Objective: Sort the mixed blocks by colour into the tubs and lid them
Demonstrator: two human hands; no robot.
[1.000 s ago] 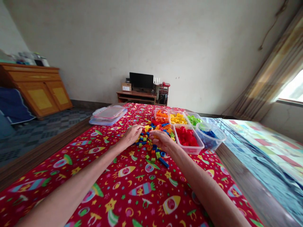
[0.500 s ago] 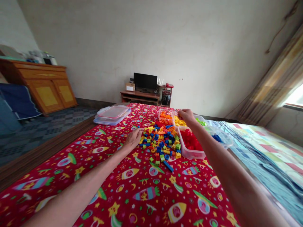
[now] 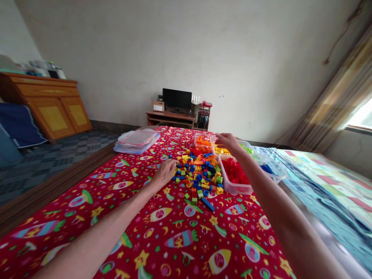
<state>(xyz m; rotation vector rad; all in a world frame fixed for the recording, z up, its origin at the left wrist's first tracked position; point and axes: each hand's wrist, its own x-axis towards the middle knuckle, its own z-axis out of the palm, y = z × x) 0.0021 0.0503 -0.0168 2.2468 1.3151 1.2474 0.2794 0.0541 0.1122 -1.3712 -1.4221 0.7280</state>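
A heap of small plastic bricks (image 3: 199, 174) in several colours lies on a red rocket-patterned cloth (image 3: 174, 232). My left hand (image 3: 166, 171) rests at the heap's left edge, fingers curled on the bricks; what they hold is hidden. My right hand (image 3: 228, 142) reaches over the yellow-brick tub (image 3: 216, 149), fingers bent downward. Beside it stand an orange-brick tub (image 3: 202, 142), a red-brick tub (image 3: 236, 176), a green-brick tub (image 3: 247, 149) and a blue-brick tub (image 3: 270, 170).
Stacked clear lids (image 3: 136, 140) lie at the cloth's far left. A wooden edge (image 3: 52, 186) runs along the left. A patterned mat (image 3: 325, 174) lies to the right. A low desk with a monitor (image 3: 177, 101) stands at the wall, a wooden cabinet (image 3: 55, 112) at far left.
My right hand left the heap and reached out over the yellow-brick tub. My left hand stayed at the heap's left edge.
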